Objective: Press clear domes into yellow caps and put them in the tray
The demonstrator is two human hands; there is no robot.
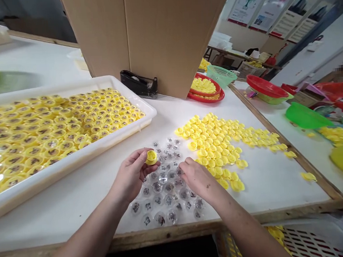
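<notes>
Yellow cap (pixel 151 157) is pinched between the thumb and fingertips of the left hand (pixel 130 174), its hollow side turned upward and toward the view. It is firmly grasped, not released. The right hand (pixel 197 177) is held low at the edge of the clear plastic domes (pixel 168 187), with its fingers drawn together; whether a dome is being grasped cannot be told from this view. A small dark object is enclosed in each dome, though its kind cannot be made out.

The domes are spread singly over the white table (pixel 78 217), with the loose yellow caps (pixel 216 141) heaped just to their right. Yellow capsules (pixel 42 129) are packed closely in a white plastic tray (pixel 102 147) to the left. Beyond them, a cardboard partition (pixel 153 35), a black tape dispenser (pixel 139 83) and a red plate (pixel 205 89) are placed.

The step in hand is judged to be the joining of a cap to a dome — one cap is held ready, while the loose pieces lie unpaired. A dome is judged to be called for next, brought by the right hand to the cap's open side and seated squarely.
</notes>
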